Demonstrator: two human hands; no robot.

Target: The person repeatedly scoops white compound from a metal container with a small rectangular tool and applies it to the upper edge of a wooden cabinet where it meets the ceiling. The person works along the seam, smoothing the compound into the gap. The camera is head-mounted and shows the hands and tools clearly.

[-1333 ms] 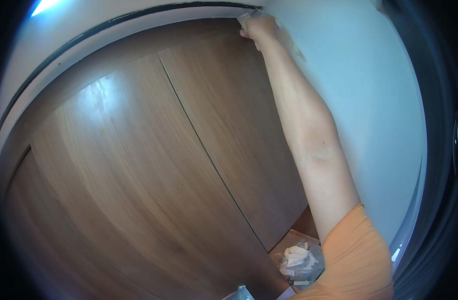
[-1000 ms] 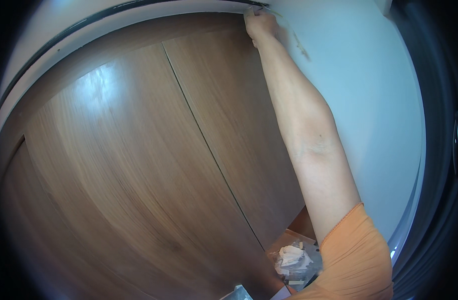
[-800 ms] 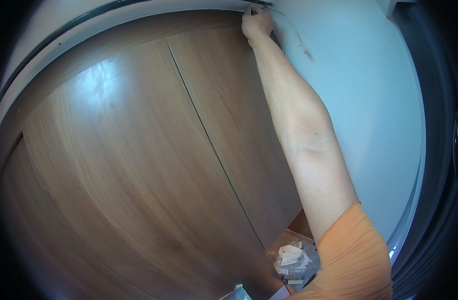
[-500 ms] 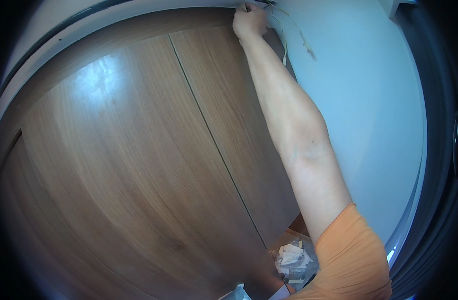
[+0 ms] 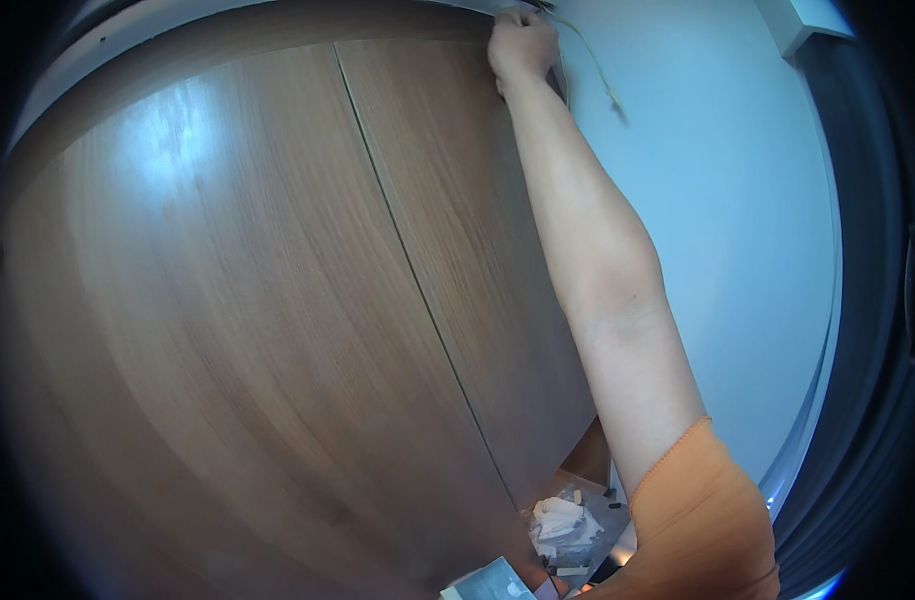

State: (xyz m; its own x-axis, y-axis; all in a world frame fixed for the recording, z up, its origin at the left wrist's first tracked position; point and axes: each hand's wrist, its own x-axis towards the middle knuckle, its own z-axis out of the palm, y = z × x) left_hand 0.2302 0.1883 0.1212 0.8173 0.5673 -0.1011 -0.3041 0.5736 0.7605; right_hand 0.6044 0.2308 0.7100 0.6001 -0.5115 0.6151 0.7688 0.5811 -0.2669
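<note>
My right hand (image 5: 523, 45), at the end of my raised arm in an orange sleeve, is at the top corner where the wooden door panel (image 5: 428, 180) meets the white wall (image 5: 718, 200). Its fingers are closed around a small pale piece that I cannot make out, partly hidden by the hand. Thin yellowish strands (image 5: 603, 75) hang down the wall just to the right of the hand. My left hand is out of view.
Below lie crumpled white material and clear plastic (image 5: 563, 525), with a light blue flat object (image 5: 488, 582) at the lower edge. A dark pleated curtain (image 5: 868, 300) runs down the far right under a white boxed edge (image 5: 808, 15). A dark-lined trim (image 5: 98, 50) borders the upper left.
My hand first shifted slightly up and left, then back right. More of the yellowish strands shows beside it. The view has moved, with the panel sitting higher and the white boxed edge showing more.
</note>
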